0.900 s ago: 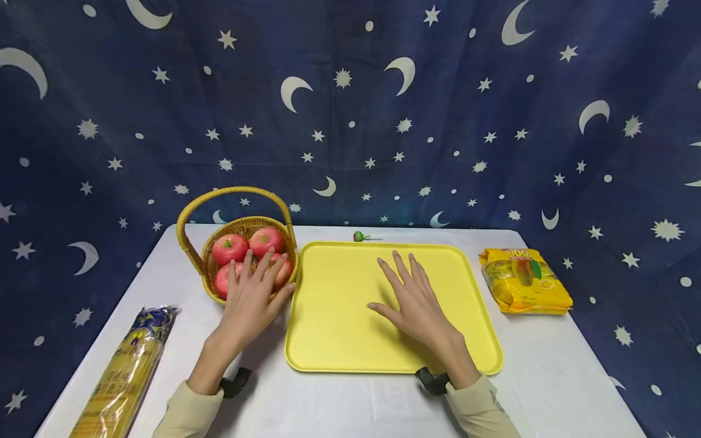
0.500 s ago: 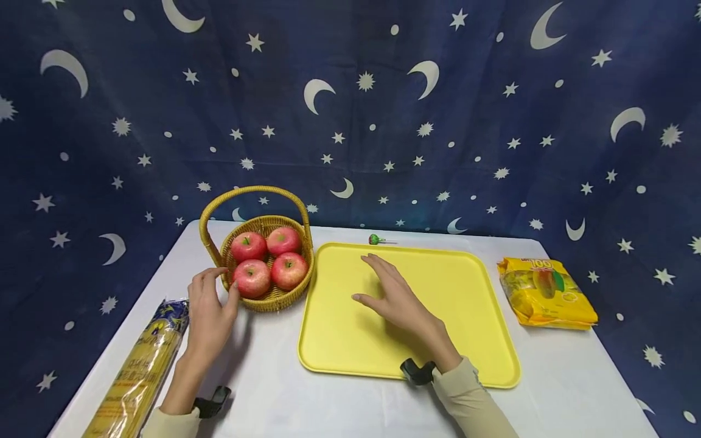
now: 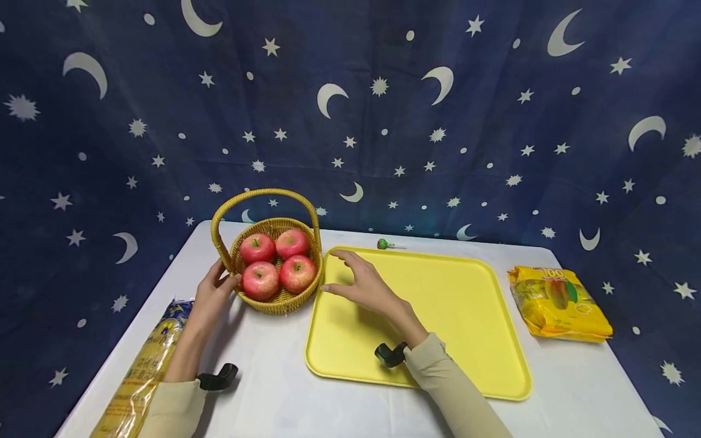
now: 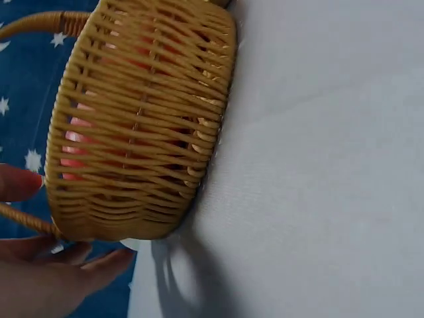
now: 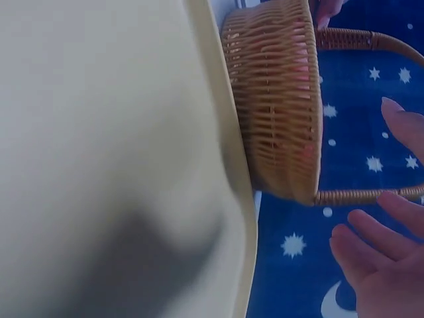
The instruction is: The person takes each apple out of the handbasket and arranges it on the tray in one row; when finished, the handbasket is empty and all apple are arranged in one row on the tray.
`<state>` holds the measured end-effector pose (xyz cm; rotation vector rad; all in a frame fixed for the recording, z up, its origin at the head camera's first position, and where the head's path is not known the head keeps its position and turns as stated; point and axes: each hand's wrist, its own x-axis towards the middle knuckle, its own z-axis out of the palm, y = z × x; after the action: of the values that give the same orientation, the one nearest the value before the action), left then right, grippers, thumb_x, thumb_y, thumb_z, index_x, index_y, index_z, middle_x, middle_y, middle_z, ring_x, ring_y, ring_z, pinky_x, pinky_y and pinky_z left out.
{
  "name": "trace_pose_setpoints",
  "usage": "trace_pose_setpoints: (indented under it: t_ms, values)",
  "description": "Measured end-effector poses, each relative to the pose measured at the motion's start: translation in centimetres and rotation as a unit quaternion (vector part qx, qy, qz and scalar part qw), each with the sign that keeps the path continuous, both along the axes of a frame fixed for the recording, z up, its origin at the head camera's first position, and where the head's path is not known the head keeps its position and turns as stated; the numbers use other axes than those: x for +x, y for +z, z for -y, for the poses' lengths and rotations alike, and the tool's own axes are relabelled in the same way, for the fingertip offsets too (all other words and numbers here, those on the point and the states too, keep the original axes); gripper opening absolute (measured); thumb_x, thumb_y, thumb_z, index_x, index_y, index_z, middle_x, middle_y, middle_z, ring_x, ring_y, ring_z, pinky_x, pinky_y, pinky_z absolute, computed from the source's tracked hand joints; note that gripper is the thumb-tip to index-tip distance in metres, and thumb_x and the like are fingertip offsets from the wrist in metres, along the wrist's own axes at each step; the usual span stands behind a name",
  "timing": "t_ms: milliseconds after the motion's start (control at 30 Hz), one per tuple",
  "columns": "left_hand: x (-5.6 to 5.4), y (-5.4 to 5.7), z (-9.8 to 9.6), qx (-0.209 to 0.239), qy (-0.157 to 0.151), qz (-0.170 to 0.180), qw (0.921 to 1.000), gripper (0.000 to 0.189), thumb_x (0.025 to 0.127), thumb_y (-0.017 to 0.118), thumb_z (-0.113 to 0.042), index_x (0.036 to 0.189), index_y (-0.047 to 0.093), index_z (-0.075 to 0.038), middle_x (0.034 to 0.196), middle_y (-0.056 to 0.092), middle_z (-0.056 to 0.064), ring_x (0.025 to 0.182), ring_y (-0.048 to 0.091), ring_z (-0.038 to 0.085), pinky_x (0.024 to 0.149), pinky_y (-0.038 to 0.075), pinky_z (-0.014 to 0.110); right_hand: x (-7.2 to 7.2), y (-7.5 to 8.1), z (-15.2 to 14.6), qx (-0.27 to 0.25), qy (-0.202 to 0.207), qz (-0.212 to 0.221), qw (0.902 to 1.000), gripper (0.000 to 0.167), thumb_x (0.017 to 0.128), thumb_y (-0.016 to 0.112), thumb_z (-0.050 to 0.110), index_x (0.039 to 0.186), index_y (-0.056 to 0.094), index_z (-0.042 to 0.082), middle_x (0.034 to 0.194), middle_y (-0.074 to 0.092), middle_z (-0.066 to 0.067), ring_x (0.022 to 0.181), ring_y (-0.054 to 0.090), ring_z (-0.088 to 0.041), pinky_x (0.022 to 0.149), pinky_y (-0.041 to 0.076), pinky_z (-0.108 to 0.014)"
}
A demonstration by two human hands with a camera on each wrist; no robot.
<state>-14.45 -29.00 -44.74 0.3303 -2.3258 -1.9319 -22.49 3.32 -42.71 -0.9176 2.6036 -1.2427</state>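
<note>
A wicker basket [image 3: 274,304] with an arched handle stands at the left of the table, holding several red apples [image 3: 260,281]. My left hand [image 3: 212,294] is at the basket's left side. Its thumb lies by the rim and its fingers reach behind the handle's base; in the left wrist view, the fingers [image 4: 106,268] stay loose along the outer wall. Above the yellow tray [image 3: 438,322], my right hand [image 3: 368,285] points at the basket's right side. Thumb and fingers are spread, and it holds nothing. The right wrist view shows these fingers [image 5: 371,245] apart from the basket wall.
A long pack of noodles [image 3: 150,371] lies at the left edge. Behind the tray is a small green lollipop [image 3: 383,244]. A yellow candy bag [image 3: 558,303] sits on the right. A dark blue star-patterned cloth [image 3: 383,121] hangs behind the white table [image 3: 274,389].
My left hand has gone from above the apples to the basket's left side. My right hand has moved left over the tray toward the basket. The head view has turned slightly left.
</note>
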Motion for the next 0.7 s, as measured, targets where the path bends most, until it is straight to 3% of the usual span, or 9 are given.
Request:
trace_pose_setpoints:
  t_ms: [100,200,367,533,700]
  values:
    - [-0.7,-0.5,0.2,0.073,-0.016,-0.002,0.9972,0.069,0.107,0.045,-0.007,0.166,0.010,-0.010,0.172,0.015,0.015,0.147,0.037,0.028,0.101,0.043,0.009,-0.4,0.0,0.8,-0.004,0.014,-0.004,0.9999,0.077,0.088,0.082,0.038,0.151,0.049,0.010,0.153,0.053,-0.006,0.141,0.049,-0.029,0.117,0.043,-0.050]
    - [-1.3,-0.8,0.5,0.138,-0.019,0.001,0.9902,0.071,0.105,0.043,-0.002,0.167,0.008,-0.010,0.173,0.012,0.014,0.136,0.041,0.018,0.095,0.045,0.008,-0.9,0.0,1.8,-0.004,0.030,-0.010,0.9995,0.076,0.088,0.082,0.037,0.151,0.050,0.008,0.152,0.054,-0.007,0.142,0.048,-0.028,0.118,0.041,-0.049]
    - [-2.0,-1.1,1.2,0.160,-0.022,0.015,0.9867,0.075,0.103,0.044,0.000,0.167,0.006,-0.011,0.173,0.009,0.011,0.136,0.035,0.016,0.093,0.044,0.005,-1.6,-0.1,3.8,0.015,0.053,-0.020,0.9983,0.072,0.089,0.082,0.030,0.149,0.051,0.006,0.151,0.054,-0.009,0.140,0.049,-0.029,0.119,0.041,-0.047]
    - [-2.2,-1.5,2.2,0.175,-0.028,0.020,0.9839,0.077,0.102,0.044,0.001,0.166,0.003,-0.009,0.174,0.005,0.012,0.141,0.032,0.015,0.095,0.043,0.005,-2.2,-0.4,5.6,0.066,0.072,-0.038,0.9945,0.072,0.090,0.080,0.031,0.149,0.049,0.004,0.149,0.053,-0.011,0.136,0.052,-0.026,0.118,0.043,-0.041]
    - [-2.3,-1.6,2.4,0.157,-0.040,0.023,0.9865,0.075,0.103,0.044,-0.001,0.166,0.003,-0.007,0.173,0.006,0.014,0.146,0.029,0.019,0.096,0.043,0.005,-2.3,-0.3,6.6,0.118,0.070,-0.063,0.9886,0.072,0.087,0.081,0.038,0.145,0.053,0.006,0.141,0.057,-0.008,0.128,0.053,-0.021,0.112,0.047,-0.034]
